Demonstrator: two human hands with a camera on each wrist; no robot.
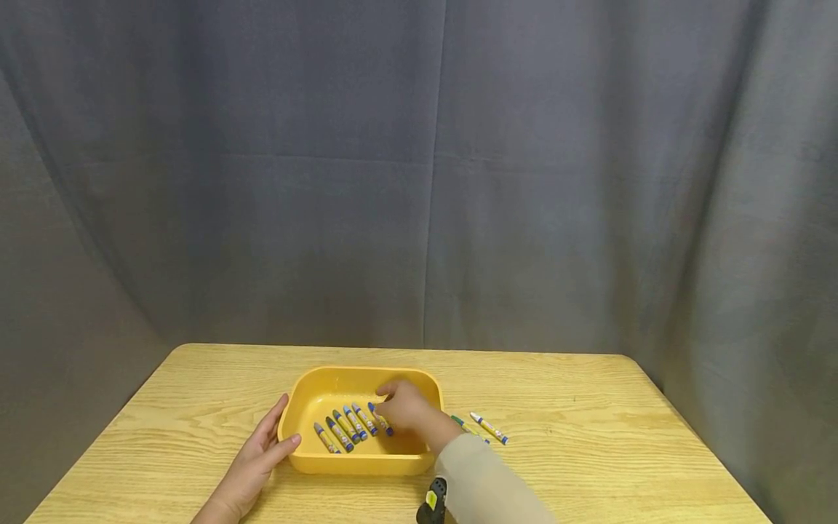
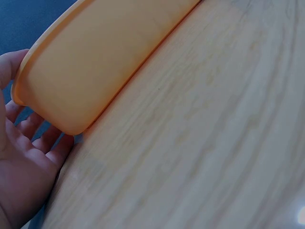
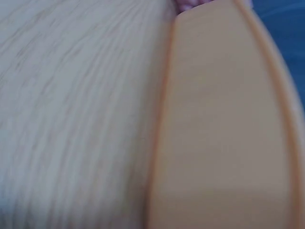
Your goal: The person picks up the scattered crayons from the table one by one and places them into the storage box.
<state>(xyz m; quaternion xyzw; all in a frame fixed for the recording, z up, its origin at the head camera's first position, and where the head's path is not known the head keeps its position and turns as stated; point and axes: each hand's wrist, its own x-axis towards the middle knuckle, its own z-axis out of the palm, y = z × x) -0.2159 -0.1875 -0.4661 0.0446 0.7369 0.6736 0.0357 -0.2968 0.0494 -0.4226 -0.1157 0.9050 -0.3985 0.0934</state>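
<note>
A yellow plastic tub stands on the wooden table. My left hand grips its left end, thumb at the front corner of the rim and fingers round the outer wall; the left wrist view shows this hand against the tub's end. Several crayons in yellow wrappers lie slanted in a row on the tub floor, among them a grey one. Inside the tub, my right hand is over the rightmost, blue crayon, with thumb and finger apart. The right wrist view shows only the tub's outer wall.
On the table, right of the tub, lie a white-tipped crayon and a green-tipped crayon, the latter partly hidden by the right forearm. A grey curtain hangs behind the table.
</note>
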